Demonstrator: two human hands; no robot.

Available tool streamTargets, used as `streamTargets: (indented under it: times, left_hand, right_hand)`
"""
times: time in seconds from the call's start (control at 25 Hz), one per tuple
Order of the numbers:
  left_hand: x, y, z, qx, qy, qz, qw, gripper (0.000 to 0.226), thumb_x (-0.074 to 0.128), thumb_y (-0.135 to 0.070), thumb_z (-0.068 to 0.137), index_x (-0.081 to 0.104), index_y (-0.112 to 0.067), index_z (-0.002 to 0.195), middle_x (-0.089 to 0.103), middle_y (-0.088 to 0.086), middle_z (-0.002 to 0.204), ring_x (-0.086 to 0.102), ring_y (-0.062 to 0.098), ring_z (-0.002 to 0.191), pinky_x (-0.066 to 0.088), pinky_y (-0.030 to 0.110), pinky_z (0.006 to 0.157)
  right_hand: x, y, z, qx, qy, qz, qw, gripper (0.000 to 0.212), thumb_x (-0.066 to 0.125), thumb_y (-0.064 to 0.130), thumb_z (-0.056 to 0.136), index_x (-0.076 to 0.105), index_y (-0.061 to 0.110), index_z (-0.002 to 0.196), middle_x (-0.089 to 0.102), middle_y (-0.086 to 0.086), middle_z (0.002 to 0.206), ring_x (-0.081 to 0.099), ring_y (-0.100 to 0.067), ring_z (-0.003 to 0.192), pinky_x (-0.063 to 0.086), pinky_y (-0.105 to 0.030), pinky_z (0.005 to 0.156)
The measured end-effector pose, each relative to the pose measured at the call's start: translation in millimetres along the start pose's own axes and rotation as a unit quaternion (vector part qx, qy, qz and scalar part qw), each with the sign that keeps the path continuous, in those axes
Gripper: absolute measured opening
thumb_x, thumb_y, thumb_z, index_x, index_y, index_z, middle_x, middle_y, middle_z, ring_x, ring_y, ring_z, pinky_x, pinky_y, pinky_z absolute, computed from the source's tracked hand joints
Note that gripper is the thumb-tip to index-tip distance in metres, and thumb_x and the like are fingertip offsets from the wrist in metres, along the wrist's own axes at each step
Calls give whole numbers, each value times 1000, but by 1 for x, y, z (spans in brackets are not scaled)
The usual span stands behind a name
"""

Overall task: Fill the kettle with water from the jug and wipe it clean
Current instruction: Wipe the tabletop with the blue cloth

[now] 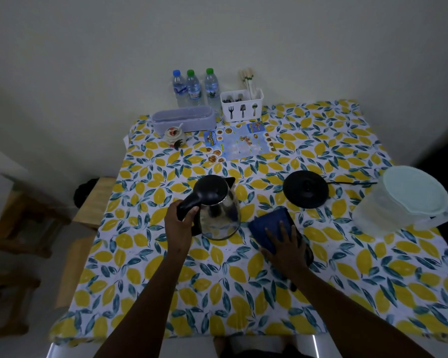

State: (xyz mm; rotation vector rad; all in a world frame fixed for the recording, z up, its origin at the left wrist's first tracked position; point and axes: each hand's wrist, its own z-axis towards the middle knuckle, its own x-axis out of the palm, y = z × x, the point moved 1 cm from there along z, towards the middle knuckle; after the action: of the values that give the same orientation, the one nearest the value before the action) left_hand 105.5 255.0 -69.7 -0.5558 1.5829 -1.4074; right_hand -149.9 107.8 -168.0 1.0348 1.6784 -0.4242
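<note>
A steel kettle (219, 215) with a black lid and handle stands upright on the lemon-print tablecloth (243, 293), left of centre. My left hand (180, 223) is wrapped around its black handle. Just right of the kettle lies a dark blue cloth (269, 226); my right hand (286, 248) lies flat on it, fingers spread. The kettle's round black base (305, 189) sits empty behind the cloth, its cord running right. A clear plastic jug (404, 202) with a pale lid stands at the table's right edge.
Along the back edge stand three water bottles (193, 86), a white cutlery holder (242, 105) and a long lilac box (184, 118). A small ceramic pot (175, 135) and a printed menu sheet (241, 142) lie in front. Wooden stools (93, 200) are at the left.
</note>
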Motion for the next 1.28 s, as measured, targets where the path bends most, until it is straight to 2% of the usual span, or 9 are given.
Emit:
streamTargets:
  times: [0.08, 0.16, 0.28, 0.48, 0.56, 0.76, 0.88, 1.16, 1.28]
  left_hand:
    - [-4, 4, 3, 26, 13, 22, 999, 19, 65, -29, 91, 53, -38, 103, 60, -7, 95, 60, 16, 92, 48, 35, 79]
    - [-10, 15, -2, 25, 27, 39, 999, 25, 63, -34, 90, 49, -36, 111, 58, -7, 108, 57, 16, 102, 50, 35, 85]
    - [-13, 55, -34, -81, 58, 136, 986, 69, 67, -33, 88, 31, -13, 143, 39, 12, 148, 36, 26, 137, 36, 45, 111]
    - [-10, 114, -104, -89, 284, 373, 879, 99, 61, -52, 86, 2, -10, 152, -1, 11, 163, -2, 28, 150, 12, 45, 121]
    - [-12, 126, -116, -94, 311, 417, 849, 107, 59, -62, 81, -6, -14, 151, -11, 7, 163, -10, 27, 150, 6, 48, 121]
    - [-16, 131, -125, -85, 299, 438, 844, 108, 52, -71, 79, -9, -19, 151, -16, 1, 162, -14, 27, 149, 4, 49, 120]
    - [-18, 131, -125, -82, 301, 446, 839, 107, 51, -70, 80, -8, -19, 152, -15, 2, 162, -13, 27, 149, 4, 49, 120]
    - [-29, 130, -126, -96, 310, 418, 849, 115, 62, -66, 76, -11, -15, 151, -16, 5, 162, -15, 26, 149, 4, 47, 121]
    - [-45, 136, -134, -102, 296, 403, 860, 119, 67, -64, 73, -7, -11, 151, -10, 7, 163, -10, 24, 150, 5, 43, 122]
  right_hand:
    - [3, 1, 5, -7, 1, -1, 1000, 88, -5, 84, 72, 4, 43, 150, -11, -4, 163, -12, -36, 148, 10, -64, 114]
    - [6, 2, 7, 1, -20, -6, 1000, 72, 10, 74, 85, 9, 43, 150, -5, -3, 164, -10, -35, 148, 13, -63, 114]
    - [17, 11, 8, 18, -21, 15, 1000, 57, 29, 60, 96, 15, 44, 149, 0, 1, 164, -6, -34, 149, 19, -63, 113]
    - [39, 43, -7, -23, -20, 16, 999, 54, 31, 57, 96, 20, 45, 148, 4, 2, 164, -2, -35, 149, 19, -63, 111]
    - [52, 65, -20, -46, -14, 21, 999, 54, 31, 58, 95, 22, 45, 147, 4, 2, 164, -2, -36, 149, 19, -64, 110]
    - [67, 97, -33, -128, 4, -13, 992, 52, 34, 57, 95, 23, 48, 146, 4, 0, 164, 0, -39, 148, 18, -66, 110]
    - [55, 84, -25, -142, -42, -26, 989, 49, 51, 50, 92, 40, 44, 140, 25, -9, 159, 21, -46, 143, 27, -67, 107]
    - [41, 31, -14, -13, -70, -14, 997, 49, 48, 49, 94, 40, 40, 142, 20, -8, 161, 14, -44, 145, 24, -63, 109]
    - [50, 54, -26, -23, -66, -10, 998, 51, 47, 49, 95, 37, 40, 143, 21, -8, 161, 13, -46, 144, 28, -66, 105]
